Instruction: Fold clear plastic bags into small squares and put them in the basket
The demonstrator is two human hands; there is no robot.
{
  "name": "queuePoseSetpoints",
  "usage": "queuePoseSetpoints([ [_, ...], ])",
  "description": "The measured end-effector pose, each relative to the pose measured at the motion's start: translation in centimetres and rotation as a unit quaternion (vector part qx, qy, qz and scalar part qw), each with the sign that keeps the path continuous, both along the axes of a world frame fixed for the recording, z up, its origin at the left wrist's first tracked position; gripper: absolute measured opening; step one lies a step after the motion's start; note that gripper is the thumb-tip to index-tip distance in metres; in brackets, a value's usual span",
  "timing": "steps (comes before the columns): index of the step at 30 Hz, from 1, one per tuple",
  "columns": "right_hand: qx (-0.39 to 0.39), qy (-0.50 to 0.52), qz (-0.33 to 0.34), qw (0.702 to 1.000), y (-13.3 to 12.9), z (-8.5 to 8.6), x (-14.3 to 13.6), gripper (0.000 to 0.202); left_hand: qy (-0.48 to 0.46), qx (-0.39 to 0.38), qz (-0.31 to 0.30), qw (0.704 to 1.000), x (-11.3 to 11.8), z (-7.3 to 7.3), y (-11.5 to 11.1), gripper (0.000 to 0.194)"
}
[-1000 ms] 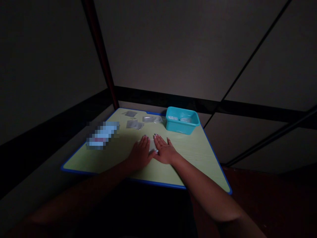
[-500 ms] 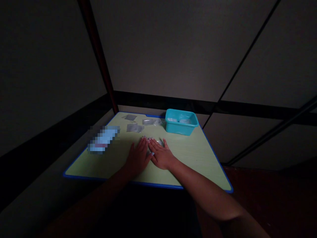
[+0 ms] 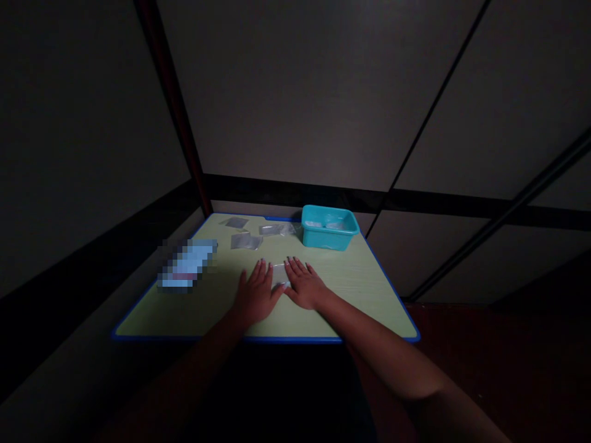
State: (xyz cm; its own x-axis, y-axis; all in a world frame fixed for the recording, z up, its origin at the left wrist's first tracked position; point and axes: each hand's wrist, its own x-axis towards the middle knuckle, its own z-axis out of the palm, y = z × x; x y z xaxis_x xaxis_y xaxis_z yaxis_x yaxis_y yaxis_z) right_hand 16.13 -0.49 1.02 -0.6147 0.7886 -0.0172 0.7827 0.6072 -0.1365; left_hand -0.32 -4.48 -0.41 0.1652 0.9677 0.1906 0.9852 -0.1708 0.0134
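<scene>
A clear plastic piece (image 3: 279, 274) lies on the pale yellow-green table (image 3: 360, 289), between my hands. My left hand (image 3: 257, 293) rests flat at its left edge, fingers stretched out and apart. On its right side my right hand (image 3: 305, 284) lies palm down with extended fingers. Both thumbs nearly meet at the near end of the plastic. Part of the piece is hidden under the fingers. Neither hand grips anything.
A turquoise basket (image 3: 329, 239) with whitish items inside stands at the back right. Several clear plastic pieces lie at the back left, among them a flat one (image 3: 246, 241). A blurred-out light-blue object (image 3: 188, 264) is at the left edge.
My hands have moved apart at the fingertips, and more of the plastic piece shows between them. The view has shifted slightly, so the table and basket appear farther left.
</scene>
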Motion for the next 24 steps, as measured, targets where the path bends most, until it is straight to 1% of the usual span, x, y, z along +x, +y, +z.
queuePoseSetpoints([
  [4,-0.007,-0.007,-0.033,0.999,-0.13,0.16,0.25,0.075,-0.018,0.004,-0.012,1.000,-0.16,-0.10,0.08,0.064],
  [7,-0.009,-0.013,-0.044,0.999,-0.31,0.33,0.23,0.075,-0.024,0.007,-0.015,1.000,-0.24,-0.18,0.15,0.065],
  [18,-0.013,-0.023,-0.049,0.998,-0.04,-0.02,0.23,0.077,-0.031,0.012,0.005,0.999,-0.11,-0.34,0.09,0.069],
  [24,-0.014,-0.016,-0.050,0.999,-0.04,-0.01,0.17,0.078,-0.032,0.004,0.004,0.999,-0.21,-0.34,0.20,0.068],
])
